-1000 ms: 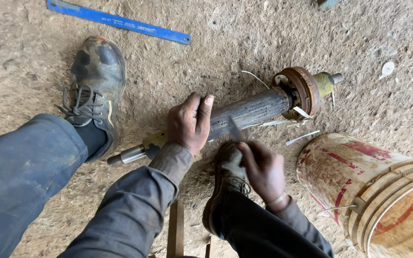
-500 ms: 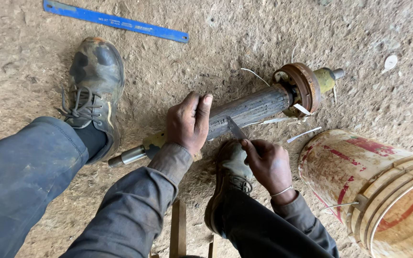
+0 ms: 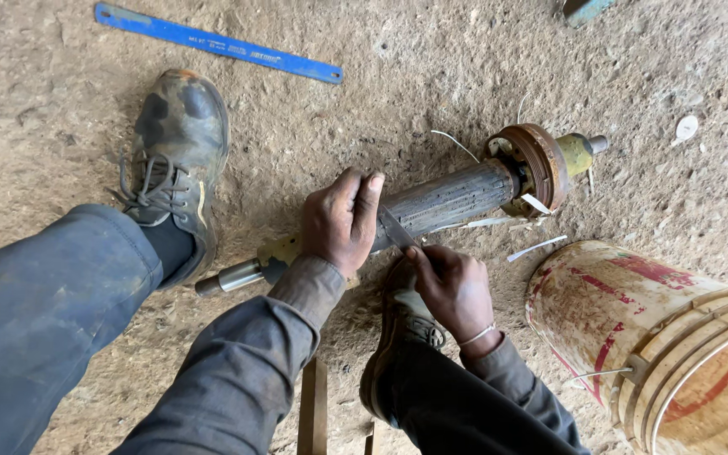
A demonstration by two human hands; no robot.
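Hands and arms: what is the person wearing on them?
Both arms wear long, dusty grey-brown sleeves with buttoned-looking cuffs at the wrists. The left hand is bare, no glove or ring showing. The right hand is bare too, with a thin silvery bracelet at the wrist.
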